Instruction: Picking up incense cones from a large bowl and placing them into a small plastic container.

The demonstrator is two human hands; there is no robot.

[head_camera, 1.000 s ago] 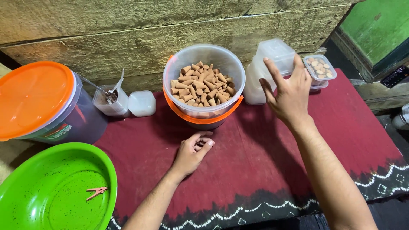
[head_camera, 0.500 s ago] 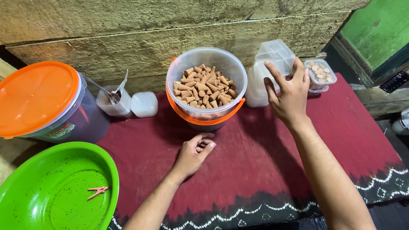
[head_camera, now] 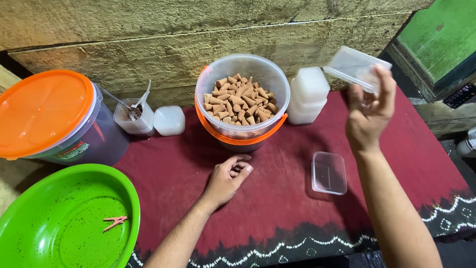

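Head view: right hand [head_camera: 368, 116] pinches clear rectangular plastic lid [head_camera: 356, 67] aloft; left hand [head_camera: 229, 176] rests loosely curled, holding nothing, on red cloth [head_camera: 277, 198] near clear plastic tub [head_camera: 329, 172].

Clear plastic lid [head_camera: 354, 67] – flat, rectangular, see-through, held up in air, tilted, well above red cloth. Matching small clear container [head_camera: 329, 172] sits open and upright on cloth just below – rounded corners, looks empty, apart from orange-rimmed bucket of brown cones [head_camera: 241, 101].
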